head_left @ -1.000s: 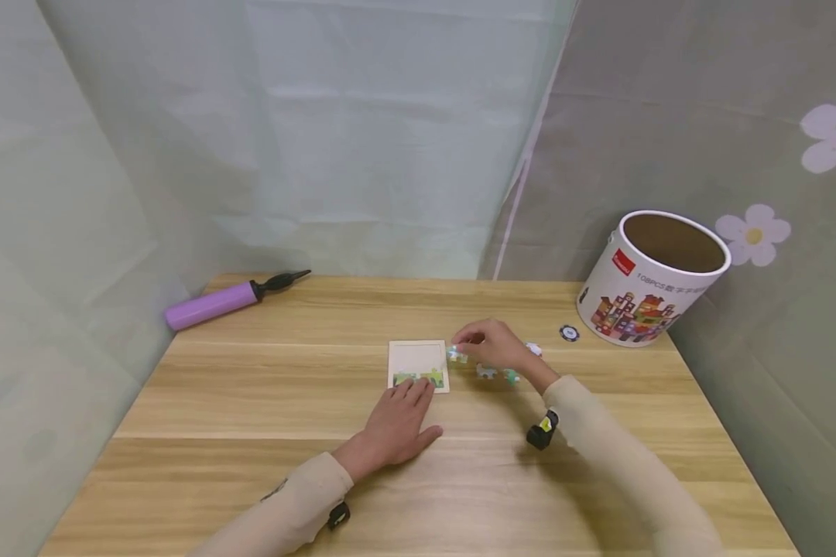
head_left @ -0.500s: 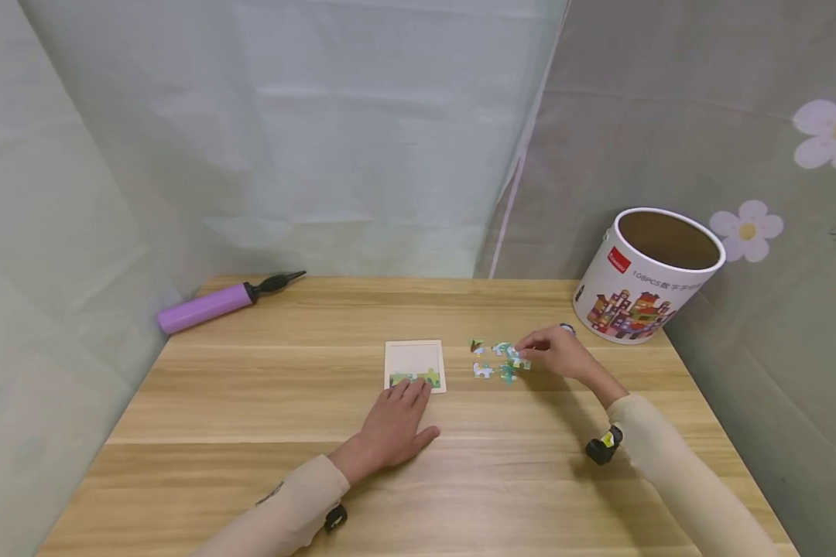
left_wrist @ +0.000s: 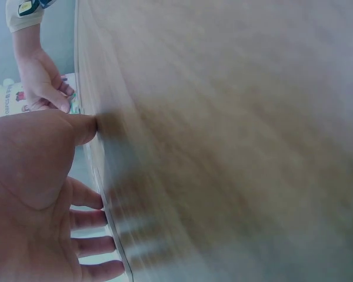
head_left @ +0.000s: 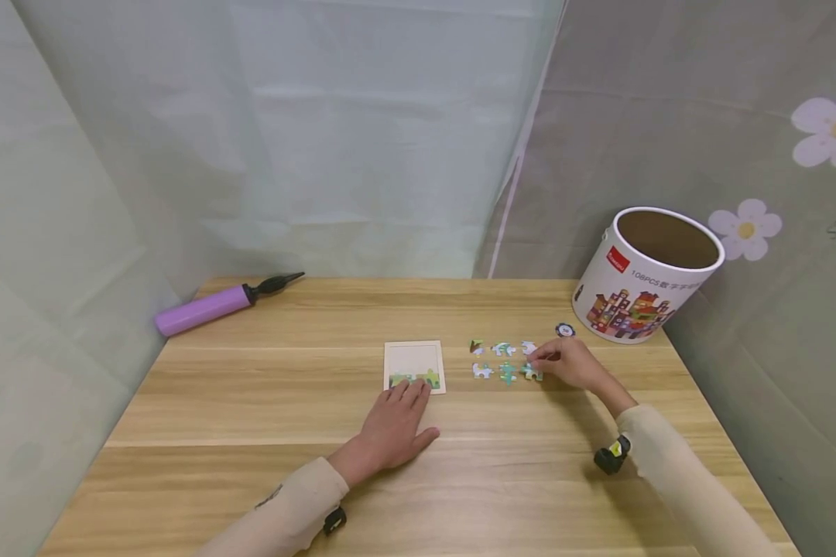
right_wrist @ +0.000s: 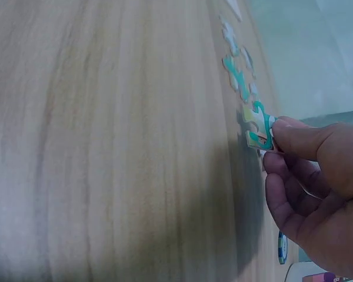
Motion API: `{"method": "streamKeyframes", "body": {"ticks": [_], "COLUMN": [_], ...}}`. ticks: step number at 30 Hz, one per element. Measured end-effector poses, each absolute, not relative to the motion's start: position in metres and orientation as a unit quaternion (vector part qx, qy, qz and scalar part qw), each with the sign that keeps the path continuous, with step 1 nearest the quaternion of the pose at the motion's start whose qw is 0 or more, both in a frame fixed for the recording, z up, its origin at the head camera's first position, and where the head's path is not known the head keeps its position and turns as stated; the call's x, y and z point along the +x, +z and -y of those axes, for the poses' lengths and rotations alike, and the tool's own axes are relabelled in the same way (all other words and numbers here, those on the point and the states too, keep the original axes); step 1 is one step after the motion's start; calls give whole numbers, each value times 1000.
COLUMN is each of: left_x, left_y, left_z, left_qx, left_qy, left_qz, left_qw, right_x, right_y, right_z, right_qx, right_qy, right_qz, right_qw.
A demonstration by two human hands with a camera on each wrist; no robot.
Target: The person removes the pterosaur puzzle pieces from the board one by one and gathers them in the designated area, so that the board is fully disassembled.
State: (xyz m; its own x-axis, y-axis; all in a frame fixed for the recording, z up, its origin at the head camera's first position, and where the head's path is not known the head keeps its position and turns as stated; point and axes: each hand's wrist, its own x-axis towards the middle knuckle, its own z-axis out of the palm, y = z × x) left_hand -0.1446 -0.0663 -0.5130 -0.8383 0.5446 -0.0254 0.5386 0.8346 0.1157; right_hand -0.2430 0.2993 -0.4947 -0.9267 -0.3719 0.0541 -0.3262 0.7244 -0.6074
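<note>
My left hand (head_left: pixel 393 424) lies on the table with its fingertips on the lower edge of a square puzzle board (head_left: pixel 412 355). Green pieces fill the board's bottom row, partly hidden by those fingers; the area above is bare. In the left wrist view the fingers stretch out to the board's edge. To the right, my right hand (head_left: pixel 570 365) pinches a green and white jigsaw piece (right_wrist: pixel 260 126) between thumb and fingers, close over the wood. Several loose jigsaw pieces (head_left: pixel 507 373) lie beside it in two short rows.
A blue and white poker chip (head_left: pixel 565 329) lies behind my right hand. A white printed bucket (head_left: pixel 646 282) stands at the back right corner. At the back left lies a purple hand pump (head_left: pixel 205 309) with a black nozzle. Cloth screens (head_left: pixel 376 155) border the table.
My right hand has carried the jigsaw piece from beside the board to the right end of the loose pieces' front row. My left hand stays on the board.
</note>
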Motion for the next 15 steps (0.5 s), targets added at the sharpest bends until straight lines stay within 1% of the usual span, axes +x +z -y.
{"method": "streamKeyframes", "body": {"ticks": [10,15], "left_x": [-143,-143], "left_y": [-512,-512], "left_z": [67,67], "left_qx": [285,288], "left_qy": [49,43], "left_qz": [-957,-957], "left_qw": [30,21], "right_x": [-242,-244], "right_y": [-505,-500], "right_z": [-300,-298], "right_qx": [-207,-201], "right_qy": [-303,-300], "right_qz": [-930,-933], "right_qw": [6,-7]}}
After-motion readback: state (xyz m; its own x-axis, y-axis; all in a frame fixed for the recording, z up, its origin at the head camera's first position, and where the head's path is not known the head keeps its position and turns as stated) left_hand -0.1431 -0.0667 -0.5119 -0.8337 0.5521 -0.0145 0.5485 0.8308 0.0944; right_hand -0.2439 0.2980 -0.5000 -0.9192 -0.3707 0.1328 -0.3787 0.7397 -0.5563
